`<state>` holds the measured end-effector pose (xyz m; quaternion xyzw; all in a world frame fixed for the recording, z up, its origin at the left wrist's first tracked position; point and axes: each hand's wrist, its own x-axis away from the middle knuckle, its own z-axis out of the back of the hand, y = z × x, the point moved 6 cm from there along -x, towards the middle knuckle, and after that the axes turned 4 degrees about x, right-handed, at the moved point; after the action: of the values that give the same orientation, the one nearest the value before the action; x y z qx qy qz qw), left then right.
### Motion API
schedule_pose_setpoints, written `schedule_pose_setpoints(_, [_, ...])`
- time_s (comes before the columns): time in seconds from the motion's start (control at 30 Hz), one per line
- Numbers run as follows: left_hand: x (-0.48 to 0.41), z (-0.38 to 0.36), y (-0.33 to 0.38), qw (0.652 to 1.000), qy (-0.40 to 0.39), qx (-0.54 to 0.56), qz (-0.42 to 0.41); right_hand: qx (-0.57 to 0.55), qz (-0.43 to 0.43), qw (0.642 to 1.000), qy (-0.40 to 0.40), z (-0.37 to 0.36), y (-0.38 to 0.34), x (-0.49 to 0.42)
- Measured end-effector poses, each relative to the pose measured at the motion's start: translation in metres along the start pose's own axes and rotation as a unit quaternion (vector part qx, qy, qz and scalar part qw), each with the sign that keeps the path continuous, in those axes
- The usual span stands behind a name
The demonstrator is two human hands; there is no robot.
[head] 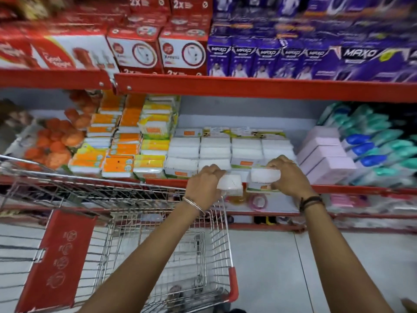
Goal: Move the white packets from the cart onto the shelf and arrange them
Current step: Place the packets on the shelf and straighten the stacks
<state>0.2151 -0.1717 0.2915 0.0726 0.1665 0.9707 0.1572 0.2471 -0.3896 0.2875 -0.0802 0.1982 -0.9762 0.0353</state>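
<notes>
My left hand (204,182) grips a white packet (231,182) at the front lip of the middle shelf (338,188). My right hand (287,175) holds a second white packet (265,175) just to its right, also at the shelf's front. Behind both hands, rows of white packets (230,150) lie stacked on the shelf. The wire cart (158,222) with red trim stands below my left arm; I see no white packets in its basket.
Orange and yellow packs (126,145) fill the shelf left of the white rows. Pink boxes (325,154) and teal-and-blue bottles (379,145) stand to the right. Red boxes (158,48) and purple boxes (293,57) sit on the upper shelf. A lower shelf holds small items (258,202).
</notes>
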Motion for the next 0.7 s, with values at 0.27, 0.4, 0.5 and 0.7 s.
schedule_pose_setpoints(0.27, [-0.065,-0.016,0.063,0.998,0.033,0.048,-0.023,0.016,-0.057,0.997,0.045,0.023,0.064,-0.026])
schedule_pose_setpoints(0.4, [-0.089,-0.023,0.072,0.997,0.048,0.053,-0.006,-0.004,-0.059,0.996,0.062,0.019,0.079,-0.036])
schedule_pose_setpoints(0.5, [-0.102,-0.034,0.070,0.999,0.045,0.025,0.011,0.003,-0.057,0.996,0.063,0.010,0.084,-0.041])
schedule_pose_setpoints(0.7, [-0.118,-0.058,0.062,0.999,0.023,-0.036,0.025,0.030,-0.053,0.996,0.060,-0.008,0.085,-0.046])
